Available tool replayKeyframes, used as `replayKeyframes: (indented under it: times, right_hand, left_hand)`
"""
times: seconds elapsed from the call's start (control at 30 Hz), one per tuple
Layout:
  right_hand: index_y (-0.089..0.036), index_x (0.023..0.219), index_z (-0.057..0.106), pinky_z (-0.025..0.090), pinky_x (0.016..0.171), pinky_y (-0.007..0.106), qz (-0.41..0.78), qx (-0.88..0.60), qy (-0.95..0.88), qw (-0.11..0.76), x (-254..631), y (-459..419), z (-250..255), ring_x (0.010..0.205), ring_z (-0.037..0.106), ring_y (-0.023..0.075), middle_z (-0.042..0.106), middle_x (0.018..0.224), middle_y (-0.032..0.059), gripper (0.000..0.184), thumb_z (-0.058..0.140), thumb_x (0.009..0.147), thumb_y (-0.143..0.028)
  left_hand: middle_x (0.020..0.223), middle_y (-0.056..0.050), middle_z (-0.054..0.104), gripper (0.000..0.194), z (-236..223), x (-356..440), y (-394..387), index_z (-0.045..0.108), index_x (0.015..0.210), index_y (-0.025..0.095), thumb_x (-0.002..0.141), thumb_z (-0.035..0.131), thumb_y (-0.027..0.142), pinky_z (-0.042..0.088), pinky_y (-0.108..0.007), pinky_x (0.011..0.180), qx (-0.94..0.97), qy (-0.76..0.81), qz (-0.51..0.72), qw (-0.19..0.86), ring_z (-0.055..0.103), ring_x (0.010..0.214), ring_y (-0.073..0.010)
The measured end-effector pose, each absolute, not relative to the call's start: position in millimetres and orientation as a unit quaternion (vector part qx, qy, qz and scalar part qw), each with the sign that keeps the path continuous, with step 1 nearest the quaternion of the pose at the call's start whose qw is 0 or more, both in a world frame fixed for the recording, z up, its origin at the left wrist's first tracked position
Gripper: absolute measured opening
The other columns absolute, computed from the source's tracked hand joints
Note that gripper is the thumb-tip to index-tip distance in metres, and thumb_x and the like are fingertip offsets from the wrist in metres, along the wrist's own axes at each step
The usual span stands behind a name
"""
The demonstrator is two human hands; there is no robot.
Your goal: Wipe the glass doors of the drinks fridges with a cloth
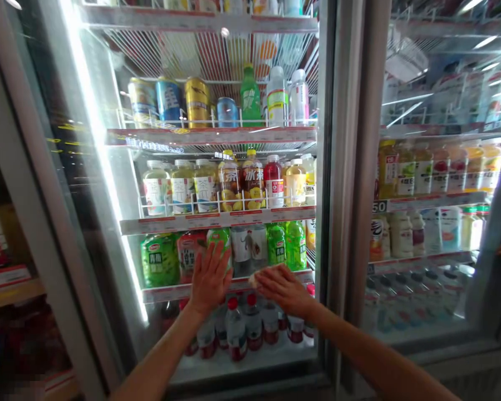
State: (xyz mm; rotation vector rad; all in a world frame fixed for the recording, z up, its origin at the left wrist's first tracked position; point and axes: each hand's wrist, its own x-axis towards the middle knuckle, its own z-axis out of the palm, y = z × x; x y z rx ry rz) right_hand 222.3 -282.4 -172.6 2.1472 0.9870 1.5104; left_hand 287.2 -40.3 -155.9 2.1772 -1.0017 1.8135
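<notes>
Bare forearms [162,348] reach in from the bottom of the view, the left slanting up to the right and the right slanting up to the left, so that the person's hands come near each other before a glass door [328,139]. The left hand [211,278] is flat, fingers outstretched, slightly apart and pointing up; it has hold of nothing and appears to lie against the glass. The right hand [286,289] sits to its right and a little lower, fingers straight, close together and aimed leftward, keeping what looks like a pale cloth [254,279] beneath them. Only an edge of the cloth shows, at the right fingertips, on the side toward the left hand. It thus lies under the right hand, clearly the nearer one, and to the right of the left hand, apart from it. With most of it covered, its long axis cannot be told, nor how tightly the fingers grip it.

Beyond the glass, red-capped bottles [236,328] stand upright at the bottom. Green bottles [161,262] stand on the shelf [167,294] above them, to either side of the hands. Higher up come tea bottles [253,184], then cans [197,103] on the next shelf.
</notes>
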Motion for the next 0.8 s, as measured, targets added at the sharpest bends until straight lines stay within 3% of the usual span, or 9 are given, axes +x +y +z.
replayKeyframes:
  times: [0.13,0.2,0.4,0.47,0.57,0.63,0.8]
  right_hand:
    - [-0.025,0.138,0.035,0.019,0.113,0.05,0.661,0.732,0.158,0.051,229.6,-306.4,-131.1,0.139,0.021,0.021,0.041,0.142,0.0074,0.052,0.045,0.087,-0.02]
    - [-0.024,0.138,0.036,0.022,0.112,0.051,0.684,0.718,0.124,0.039,231.4,-310.2,-132.8,0.139,0.021,0.023,0.04,0.142,0.009,0.053,0.046,0.086,-0.02]
    - [-0.027,0.123,0.052,0.022,0.114,0.043,0.497,0.748,0.393,0.196,209.2,-301.5,-211.1,0.136,0.028,0.0141,0.047,0.138,-0.0013,0.038,0.042,0.088,-0.016]
    - [-0.027,0.127,0.048,0.02,0.115,0.043,0.498,0.755,0.386,0.183,212.3,-301.0,-193.8,0.137,0.026,0.0135,0.046,0.138,-0.0015,0.042,0.042,0.088,-0.016]
    - [-0.027,0.135,0.039,0.017,0.113,0.051,0.586,0.772,0.233,0.078,226.4,-294.7,-155.0,0.138,0.023,0.0192,0.041,0.142,0.005,0.05,0.044,0.087,-0.017]
    - [-0.026,0.136,0.039,0.017,0.112,0.054,0.608,0.767,0.202,0.044,231.2,-285.3,-157.1,0.138,0.022,0.0223,0.04,0.142,0.0079,0.051,0.045,0.086,-0.017]
    - [-0.026,0.131,0.045,0.029,0.111,0.039,0.441,0.762,0.45,0.15,220.6,-258.6,-222.8,0.131,0.036,0.0132,0.049,0.136,0.0014,0.049,0.043,0.084,-0.012]
  left_hand:
    - [0.144,-0.012,0.034,0.067,-170.5,281.8,-36.1,0.022,0.143,0.021,0.083,0.052,0.022,0.014,-0.048,0.114,0.733,-0.333,0.59,0.066,0.016,0.139,-0.0234]
    - [0.144,-0.012,0.035,0.065,-180.3,277.4,-35.0,0.024,0.142,0.022,0.083,0.052,0.023,0.015,-0.049,0.113,0.743,-0.327,0.581,0.063,0.015,0.139,-0.0235]
    - [0.14,-0.011,0.042,0.057,-213.9,262.3,-25.8,0.037,0.136,0.021,0.082,0.052,0.024,0.022,-0.048,0.112,0.777,-0.327,0.536,0.037,0.019,0.138,-0.0254]
    - [0.141,-0.011,0.041,0.055,-218.6,259.1,-21.5,0.04,0.134,0.021,0.081,0.052,0.022,0.023,-0.048,0.111,0.782,-0.333,0.526,0.027,0.02,0.138,-0.0255]
    - [0.143,-0.012,0.036,0.056,-224.5,254.7,-15.4,0.038,0.135,0.021,0.081,0.05,0.018,0.027,-0.047,0.11,0.784,-0.333,0.522,0.031,0.022,0.137,-0.0243]
    - [0.145,-0.012,0.033,0.057,-232.5,250.4,-10.4,0.038,0.136,0.021,0.08,0.049,0.016,0.028,-0.045,0.11,0.792,-0.324,0.516,0.041,0.023,0.137,-0.024]
    - [0.144,-0.011,0.034,0.055,-260.6,239.3,13.5,0.042,0.133,0.023,0.08,0.048,0.015,0.027,-0.046,0.111,0.817,-0.314,0.482,0.034,0.026,0.136,-0.0244]
